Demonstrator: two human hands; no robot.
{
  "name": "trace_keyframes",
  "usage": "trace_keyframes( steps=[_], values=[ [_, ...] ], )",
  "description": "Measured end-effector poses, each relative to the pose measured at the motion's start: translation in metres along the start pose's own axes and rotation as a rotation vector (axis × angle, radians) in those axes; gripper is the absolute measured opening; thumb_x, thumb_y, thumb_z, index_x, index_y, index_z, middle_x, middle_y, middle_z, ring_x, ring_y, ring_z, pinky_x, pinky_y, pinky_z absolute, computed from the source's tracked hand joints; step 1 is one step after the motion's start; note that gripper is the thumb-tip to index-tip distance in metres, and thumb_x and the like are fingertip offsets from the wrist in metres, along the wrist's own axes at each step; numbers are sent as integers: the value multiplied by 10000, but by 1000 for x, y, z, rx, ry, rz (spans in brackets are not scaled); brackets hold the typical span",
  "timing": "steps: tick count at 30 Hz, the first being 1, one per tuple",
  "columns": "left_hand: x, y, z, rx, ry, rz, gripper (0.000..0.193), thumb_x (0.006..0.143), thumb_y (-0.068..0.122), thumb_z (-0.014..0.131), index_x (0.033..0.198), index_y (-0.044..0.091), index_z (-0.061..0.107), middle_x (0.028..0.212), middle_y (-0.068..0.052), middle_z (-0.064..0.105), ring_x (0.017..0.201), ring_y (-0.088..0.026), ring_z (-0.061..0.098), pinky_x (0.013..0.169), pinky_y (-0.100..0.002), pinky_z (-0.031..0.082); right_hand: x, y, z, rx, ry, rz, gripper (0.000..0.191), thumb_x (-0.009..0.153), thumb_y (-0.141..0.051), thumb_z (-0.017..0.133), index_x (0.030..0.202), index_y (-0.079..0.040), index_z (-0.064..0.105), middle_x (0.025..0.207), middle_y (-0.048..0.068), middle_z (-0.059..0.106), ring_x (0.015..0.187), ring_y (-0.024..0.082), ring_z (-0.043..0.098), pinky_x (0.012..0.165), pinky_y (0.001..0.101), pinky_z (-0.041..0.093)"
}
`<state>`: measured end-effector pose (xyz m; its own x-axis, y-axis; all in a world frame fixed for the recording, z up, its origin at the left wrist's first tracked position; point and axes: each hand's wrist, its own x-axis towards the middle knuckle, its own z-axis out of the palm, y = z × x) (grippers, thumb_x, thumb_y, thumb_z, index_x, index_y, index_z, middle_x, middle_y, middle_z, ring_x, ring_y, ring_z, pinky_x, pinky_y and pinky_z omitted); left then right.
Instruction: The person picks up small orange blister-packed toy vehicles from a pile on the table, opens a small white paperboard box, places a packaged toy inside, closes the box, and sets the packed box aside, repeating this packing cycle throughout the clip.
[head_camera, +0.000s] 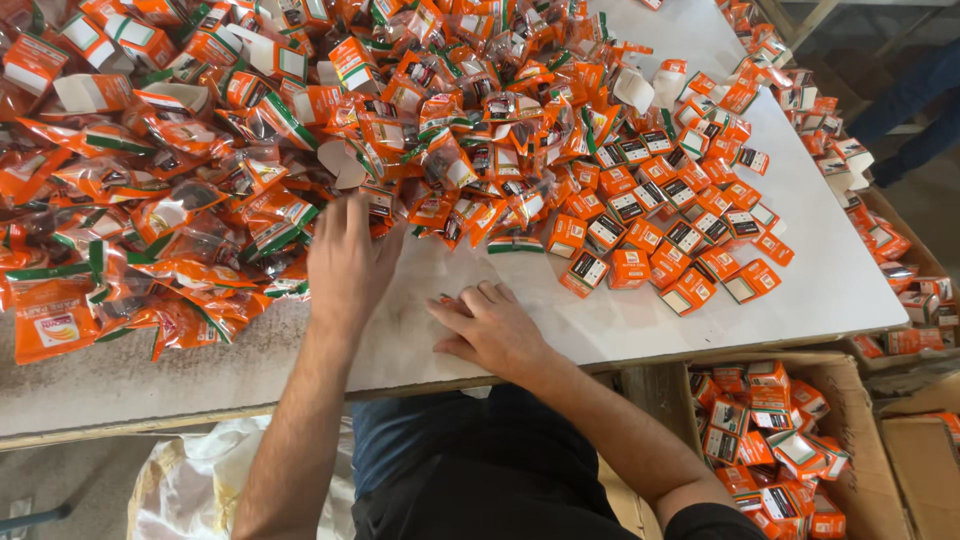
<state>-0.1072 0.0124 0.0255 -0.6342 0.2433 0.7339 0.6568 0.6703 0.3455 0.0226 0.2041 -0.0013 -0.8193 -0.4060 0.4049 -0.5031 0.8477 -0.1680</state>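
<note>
Orange cartons fill a cardboard box (850, 400) on the floor, nearest, below the table edge. On the white table (840, 280), the right hand (492, 328) lies knuckles up, fingers curled over a small orange item (447, 299) just showing at its fingertips; grip cannot be told. Left hand (345, 262) rests flat, fingers apart, fingertips touching the heap of orange sachets (200, 200). Beyond, to the right, sit small orange boxes (660, 230) in rows.

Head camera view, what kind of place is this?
Probably a small packing workshop: a white table heaped with orange sachets, rows of small orange boxes, and a carton of boxes below.
</note>
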Motion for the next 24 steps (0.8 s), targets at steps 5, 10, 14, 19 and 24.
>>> trace_keyframes(
  steps=[5,10,14,19,24],
  values=[
    [37,-12,16,96,-60,-33,519,807,264,852,1175,56,552,950,-121,673,910,-352,647,685,-459,561,-9,5,0,12,11,71,177,966,-258,771,948,-105,685,896,85,574,887,294,603,861,434,483],
    [-4,-6,-15,-411,-81,-451,506,944,150,712,1388,66,483,985,-105,664,881,-247,688,781,-360,576,-23,-10,-25,34,170,-19,283,802,-244,765,969,-57,635,1026,135,632,1071,369,621,1041,516,417],
    [-51,12,-25,-1286,-74,-396,718,938,39,650,1523,128,244,1280,-154,540,1176,-244,629,962,-373,602,-35,-14,-33,172,87,-146,427,719,-340,809,929,-29,605,1215,215,657,1134,408,613,1072,497,416],
    [-103,39,-24,-686,-200,-79,853,916,3,673,1601,55,168,1398,-272,531,1267,-435,590,1047,-482,463,-50,-1,-11,263,150,-61,189,869,-87,745,1033,-29,672,1005,104,671,981,324,680,853,440,558],
    [-108,48,-32,-605,-386,211,680,853,-28,649,1481,151,459,1329,-262,581,1126,-408,662,944,-410,572,-53,10,-10,635,277,509,216,957,-57,607,1130,-40,736,783,87,656,654,255,665,593,373,535]
  ],
)
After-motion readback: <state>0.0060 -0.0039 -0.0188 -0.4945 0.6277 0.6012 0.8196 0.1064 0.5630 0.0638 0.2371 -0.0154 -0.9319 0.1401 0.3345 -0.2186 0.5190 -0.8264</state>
